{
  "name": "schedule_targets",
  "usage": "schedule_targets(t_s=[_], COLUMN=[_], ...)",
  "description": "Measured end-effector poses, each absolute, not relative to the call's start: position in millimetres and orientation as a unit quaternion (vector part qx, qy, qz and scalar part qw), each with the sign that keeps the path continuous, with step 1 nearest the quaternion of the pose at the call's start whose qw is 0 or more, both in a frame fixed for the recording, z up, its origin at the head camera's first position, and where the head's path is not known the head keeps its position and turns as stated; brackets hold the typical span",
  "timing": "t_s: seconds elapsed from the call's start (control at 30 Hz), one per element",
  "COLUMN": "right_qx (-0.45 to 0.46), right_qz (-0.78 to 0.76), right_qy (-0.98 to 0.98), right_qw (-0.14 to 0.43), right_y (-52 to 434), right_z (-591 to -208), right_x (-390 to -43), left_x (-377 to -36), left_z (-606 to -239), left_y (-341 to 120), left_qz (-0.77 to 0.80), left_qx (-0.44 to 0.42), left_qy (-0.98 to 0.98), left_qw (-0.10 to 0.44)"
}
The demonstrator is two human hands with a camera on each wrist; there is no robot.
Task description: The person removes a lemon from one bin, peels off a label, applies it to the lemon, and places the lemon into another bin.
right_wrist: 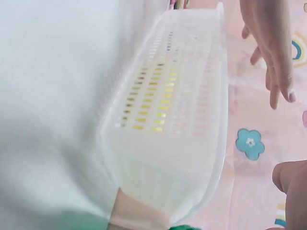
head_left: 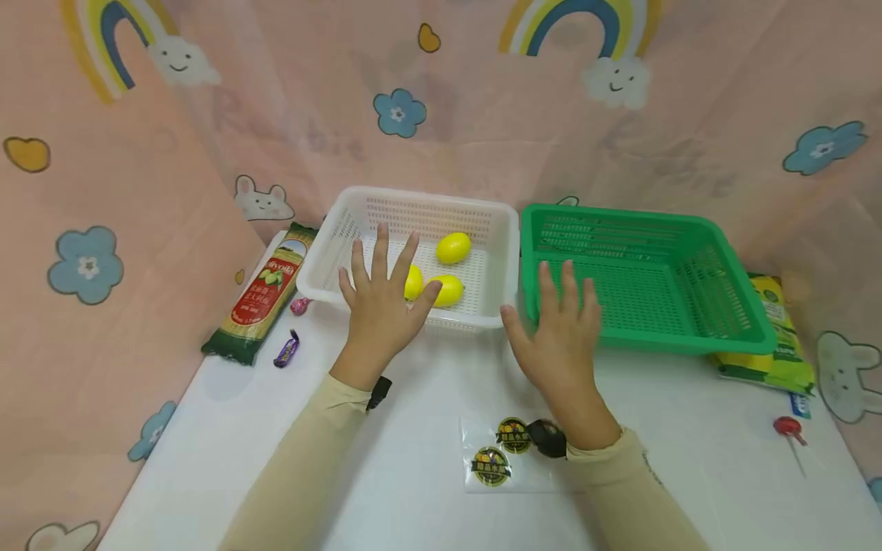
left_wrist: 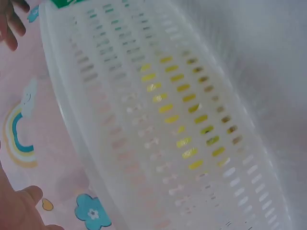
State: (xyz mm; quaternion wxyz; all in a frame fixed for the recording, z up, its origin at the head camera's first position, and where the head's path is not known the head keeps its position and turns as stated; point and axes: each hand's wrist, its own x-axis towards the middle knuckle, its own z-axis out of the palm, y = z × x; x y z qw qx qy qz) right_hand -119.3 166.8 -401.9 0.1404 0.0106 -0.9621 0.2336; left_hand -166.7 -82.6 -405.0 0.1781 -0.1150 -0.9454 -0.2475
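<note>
My left hand (head_left: 382,317) hovers with fingers spread over the near side of a white plastic basket (head_left: 406,196). Inside that basket lie several yellow lemons; one lemon (head_left: 453,248) is farther back, another lemon (head_left: 448,291) near the front, and one is partly hidden by my hand. My right hand (head_left: 561,348), its fingers spread too, is in front of the left end of a green plastic basket (head_left: 661,291). Neither hand holds anything. Both wrist views show the slotted front wall of the white basket (left_wrist: 120,143), with yellow showing through.
A pack of spaghetti (head_left: 258,298) leans left of the white basket, near a purple wrapped candy (head_left: 286,349) and a pink candy (head_left: 299,306). A clear sheet with round stickers (head_left: 491,466) lies in front. To the right are a yellow-green packet (head_left: 779,337) and a red lollipop (head_left: 788,427).
</note>
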Motion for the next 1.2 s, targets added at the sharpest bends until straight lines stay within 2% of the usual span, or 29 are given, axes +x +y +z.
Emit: schedule_targets(t_s=[0.3, 0.47, 0.63, 1.0, 1.2], right_qx=[0.055, 0.071, 0.059, 0.015, 0.007], right_qz=[0.311, 0.321, 0.328, 0.346, 0.349], right_qy=[-0.941, -0.936, -0.935, -0.927, -0.927], right_qw=[0.124, 0.126, 0.121, 0.146, 0.140], right_y=[139.3, 122.7, 111.4, 98.8, 95.2], right_z=[-406.5, -409.8, -415.6, -423.4, -425.7], right_x=[-118.5, -118.0, -117.4, -120.6, -121.5], left_x=[-188.2, -205.1, -225.1, -260.3, -261.9], left_z=[-391.4, -387.7, -385.5, -386.3, -394.7], left_y=[-97.4, -102.0, -105.2, -103.4, -105.2], left_qz=[-0.281, -0.298, -0.298, -0.288, -0.298], left_qx=[-0.109, -0.105, -0.099, -0.080, -0.057], left_qy=[-0.948, -0.948, -0.949, -0.939, -0.932], left_qw=[0.102, 0.040, -0.034, -0.172, -0.198])
